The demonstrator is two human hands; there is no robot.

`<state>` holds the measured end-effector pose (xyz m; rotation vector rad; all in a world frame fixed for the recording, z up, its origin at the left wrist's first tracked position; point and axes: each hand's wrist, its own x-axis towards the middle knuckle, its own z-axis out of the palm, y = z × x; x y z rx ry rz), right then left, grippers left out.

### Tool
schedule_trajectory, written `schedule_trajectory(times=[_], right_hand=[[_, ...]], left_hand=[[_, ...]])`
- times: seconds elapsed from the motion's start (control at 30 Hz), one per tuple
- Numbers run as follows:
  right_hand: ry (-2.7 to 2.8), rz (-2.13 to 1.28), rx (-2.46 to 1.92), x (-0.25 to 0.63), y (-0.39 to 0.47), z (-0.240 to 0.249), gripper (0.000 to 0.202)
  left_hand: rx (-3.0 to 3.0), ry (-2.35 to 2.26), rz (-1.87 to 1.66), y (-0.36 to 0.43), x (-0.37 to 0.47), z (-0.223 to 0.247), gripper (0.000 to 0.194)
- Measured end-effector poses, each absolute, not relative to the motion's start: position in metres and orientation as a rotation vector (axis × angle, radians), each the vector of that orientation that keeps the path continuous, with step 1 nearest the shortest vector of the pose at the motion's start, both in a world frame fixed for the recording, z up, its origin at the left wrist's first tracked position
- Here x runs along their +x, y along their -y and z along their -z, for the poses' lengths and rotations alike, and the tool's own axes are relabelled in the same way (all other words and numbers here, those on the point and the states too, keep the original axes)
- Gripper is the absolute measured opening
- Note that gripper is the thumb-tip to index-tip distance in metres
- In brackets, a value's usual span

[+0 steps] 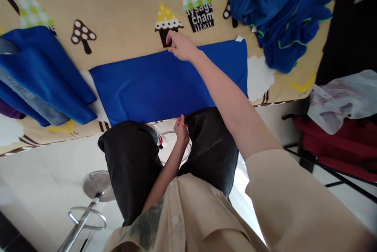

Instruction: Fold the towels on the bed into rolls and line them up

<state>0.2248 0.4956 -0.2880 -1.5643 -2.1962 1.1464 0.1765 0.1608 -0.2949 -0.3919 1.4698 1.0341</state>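
Head view: the flat blue fleece cloth (165, 85) lies folded into a long strip across the mushroom-print tablecloth (123, 12). Your right hand (180, 45) pinches its far edge at 12 o'clock; your left hand (181, 129) pinches the near edge at 6. Judged half-folded. Folded blue stack (44, 71) at 9, unfolded blue heap (279, 12) at 2.

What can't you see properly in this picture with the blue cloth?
Head view:
- Left hand fingertips: curled at the near edge of the blue cloth, grip unclear.
- Right hand fingertips: pressed down at the cloth's far edge.
- Folded blue stack: cut off by the left edge.
- Blue heap: cut off by the top edge.
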Motion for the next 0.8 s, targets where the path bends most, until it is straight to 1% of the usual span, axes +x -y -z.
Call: schedule_trajectory(times=[0.2, 0.27, 0.33, 0.47, 0.57, 0.63, 0.73, 0.8], right_hand=[[2.008, -0.988, -1.603, 0.232, -0.501, 0.254, 0.012], [1.904, -0.957, -1.562, 0.235, -0.505, 0.242, 0.010], [1.764, -0.920, -1.496, 0.238, -0.508, 0.227, 0.009], [1.454, -0.836, -1.399, 0.246, -0.502, 0.185, 0.015], [1.291, -0.847, -1.341, 0.254, -0.489, 0.144, 0.018], [1.221, -0.904, -1.291, 0.260, -0.478, 0.118, 0.023], [1.209, -0.978, -1.270, 0.265, -0.463, 0.082, 0.038], [1.241, -0.977, -1.281, 0.265, -0.451, 0.061, 0.048]], left_hand=[[-0.064, -1.648, -1.180, -0.160, 0.163, 0.274, 0.037], [0.055, -1.713, -1.246, -0.167, 0.146, 0.265, 0.034], [0.149, -1.736, -1.354, -0.181, 0.119, 0.253, 0.036], [0.365, -1.596, -1.597, -0.229, 0.046, 0.214, 0.046], [0.666, -1.517, -1.651, -0.276, -0.017, 0.167, 0.049], [0.859, -1.484, -1.643, -0.307, -0.056, 0.131, 0.046], [1.064, -1.411, -1.558, -0.345, -0.105, 0.081, 0.034], [1.176, -1.413, -1.473, -0.363, -0.127, 0.054, 0.032]])
